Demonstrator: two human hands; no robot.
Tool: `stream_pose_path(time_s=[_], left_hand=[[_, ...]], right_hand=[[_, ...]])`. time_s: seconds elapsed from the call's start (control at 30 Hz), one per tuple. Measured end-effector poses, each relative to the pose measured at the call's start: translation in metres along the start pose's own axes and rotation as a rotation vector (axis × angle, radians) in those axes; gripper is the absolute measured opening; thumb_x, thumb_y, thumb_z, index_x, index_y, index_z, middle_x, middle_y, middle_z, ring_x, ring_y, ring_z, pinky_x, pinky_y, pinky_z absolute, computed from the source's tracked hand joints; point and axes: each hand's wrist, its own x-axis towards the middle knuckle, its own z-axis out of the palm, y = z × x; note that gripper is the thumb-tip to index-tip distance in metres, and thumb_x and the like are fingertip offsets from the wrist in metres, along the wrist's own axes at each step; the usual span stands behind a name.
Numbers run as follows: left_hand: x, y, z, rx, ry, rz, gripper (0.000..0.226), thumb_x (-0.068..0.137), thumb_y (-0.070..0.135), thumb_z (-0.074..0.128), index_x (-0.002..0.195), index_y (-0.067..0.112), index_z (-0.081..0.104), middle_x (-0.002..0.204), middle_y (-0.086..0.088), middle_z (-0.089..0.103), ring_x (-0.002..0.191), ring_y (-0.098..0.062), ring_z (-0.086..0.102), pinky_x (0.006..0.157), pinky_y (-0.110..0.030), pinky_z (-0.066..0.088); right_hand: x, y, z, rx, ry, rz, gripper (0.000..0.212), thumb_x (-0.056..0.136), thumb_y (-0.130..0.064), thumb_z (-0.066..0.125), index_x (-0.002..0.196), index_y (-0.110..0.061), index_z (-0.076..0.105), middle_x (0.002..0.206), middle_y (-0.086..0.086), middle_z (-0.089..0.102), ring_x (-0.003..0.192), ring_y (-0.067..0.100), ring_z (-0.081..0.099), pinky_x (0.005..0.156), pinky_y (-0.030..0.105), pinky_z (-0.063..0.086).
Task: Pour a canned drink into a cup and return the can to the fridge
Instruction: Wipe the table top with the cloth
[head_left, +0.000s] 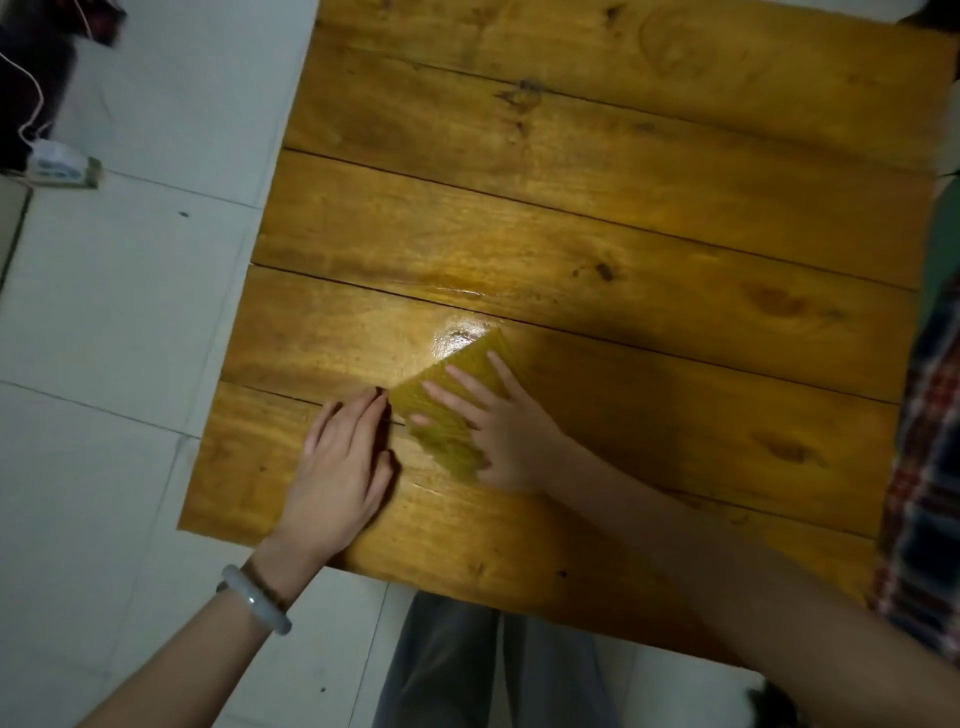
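Tabletop (623, 208): honey-brown planks, darker streaked grain, dark brown knots, black seams between boards. Cloth (447, 410): olive-yellow, fine ribbed weave, close to the wood's tone. Floor (104, 364): pale grey-white tiles, thin grey joints. Bangle (257, 603) at the wrist of the left hand (337, 467): milky grey-white. Trousers (447, 665): plain grey. Fabric (924, 441) at right edge: plaid in red, white, dark blue. Cable (31, 104), top left: white.

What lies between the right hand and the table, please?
A yellow cloth lies there, spread flat on the table, with the right hand pressing on it with straight fingers. The head view shows this.
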Motion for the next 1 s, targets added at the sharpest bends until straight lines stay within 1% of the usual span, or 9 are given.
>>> stream_pose_path(time_s=[0.1, 0.27, 0.37, 0.5, 0.6, 0.73, 0.83, 0.93, 1.0], left_hand=[[0.0, -0.006, 0.001, 0.049, -0.021, -0.005, 0.057, 0.093, 0.033, 0.034, 0.142, 0.002, 0.034, 0.146, -0.014, 0.039, 0.136, -0.022, 0.033, 0.117, -0.038, 0.009], [0.003, -0.006, 0.006, 0.062, -0.024, -0.021, 0.063, 0.095, 0.042, 0.028, 0.147, 0.005, 0.025, 0.152, -0.013, 0.029, 0.141, -0.021, 0.026, 0.118, -0.038, 0.003], [-0.001, -0.006, 0.003, 0.009, 0.05, -0.092, 0.066, 0.094, 0.039, 0.033, 0.148, 0.006, 0.018, 0.154, -0.014, 0.022, 0.143, -0.022, 0.017, 0.117, -0.04, 0.005], [-0.002, -0.006, -0.004, -0.002, 0.076, -0.108, 0.066, 0.093, 0.033, 0.032, 0.149, 0.005, 0.013, 0.155, -0.015, 0.018, 0.144, -0.02, 0.011, 0.118, -0.042, 0.006], [0.004, 0.003, -0.001, 0.021, 0.009, -0.05, 0.064, 0.093, 0.033, 0.03, 0.149, 0.005, 0.017, 0.156, -0.013, 0.019, 0.144, -0.019, 0.011, 0.118, -0.042, 0.005], [0.014, 0.017, 0.006, 0.071, -0.045, 0.03, 0.064, 0.095, 0.038, 0.027, 0.149, 0.007, 0.018, 0.156, -0.01, 0.016, 0.145, -0.019, 0.01, 0.118, -0.039, 0.001], [0.023, 0.025, 0.006, 0.07, -0.034, 0.031, 0.063, 0.095, 0.04, 0.025, 0.149, 0.006, 0.017, 0.156, -0.009, 0.016, 0.145, -0.019, 0.008, 0.118, -0.04, 0.001], [0.027, 0.029, 0.005, 0.071, -0.018, 0.019, 0.064, 0.095, 0.041, 0.022, 0.149, 0.006, 0.016, 0.157, -0.009, 0.013, 0.145, -0.018, 0.005, 0.118, -0.038, -0.002], [0.027, 0.032, 0.004, 0.07, -0.016, 0.011, 0.065, 0.095, 0.042, 0.02, 0.15, 0.007, 0.014, 0.157, -0.01, 0.012, 0.145, -0.017, 0.002, 0.118, -0.037, -0.003]], right_hand=[[-0.007, 0.056, -0.008, -0.029, 0.054, 0.137, 0.075, 0.081, -0.054, 0.041, 0.146, -0.039, 0.006, 0.157, 0.002, 0.001, 0.145, 0.03, 0.0, 0.105, 0.063, -0.015], [0.072, 0.085, -0.038, 0.205, 0.099, 0.606, 0.058, 0.091, -0.057, 0.023, 0.146, -0.036, 0.021, 0.159, 0.003, -0.004, 0.145, 0.031, -0.008, 0.103, 0.063, -0.018], [0.083, 0.028, -0.032, 0.154, 0.108, 0.397, 0.062, 0.09, -0.059, 0.026, 0.147, -0.034, 0.021, 0.159, 0.003, 0.004, 0.145, 0.032, -0.002, 0.105, 0.064, -0.016], [0.022, -0.022, -0.002, 0.044, -0.042, 0.005, 0.057, 0.085, -0.06, 0.041, 0.124, -0.024, 0.06, 0.159, 0.0, 0.004, 0.145, 0.027, -0.007, 0.108, 0.061, -0.019], [-0.033, 0.003, 0.009, -0.033, -0.038, -0.087, 0.072, 0.077, -0.057, 0.05, 0.143, -0.039, 0.029, 0.156, -0.002, -0.005, 0.142, 0.026, -0.012, 0.105, 0.061, -0.02], [-0.084, 0.096, -0.001, 0.0, 0.056, 0.316, 0.083, 0.079, -0.043, 0.06, 0.144, -0.037, 0.009, 0.156, 0.003, 0.007, 0.143, 0.031, 0.005, 0.106, 0.066, -0.003], [-0.089, 0.153, -0.008, 0.126, 0.041, 0.694, 0.071, 0.091, -0.044, 0.044, 0.144, -0.041, -0.003, 0.159, 0.003, 0.0, 0.145, 0.031, -0.003, 0.108, 0.068, -0.003], [-0.04, 0.163, -0.02, 0.286, 0.121, 0.989, 0.057, 0.094, -0.051, 0.029, 0.147, -0.034, 0.017, 0.159, 0.002, -0.009, 0.144, 0.031, -0.011, 0.106, 0.066, -0.011], [-0.007, 0.146, -0.025, 0.269, 0.133, 0.952, 0.058, 0.093, -0.054, 0.025, 0.147, -0.034, 0.017, 0.158, 0.004, -0.009, 0.144, 0.033, -0.011, 0.105, 0.064, -0.015]])
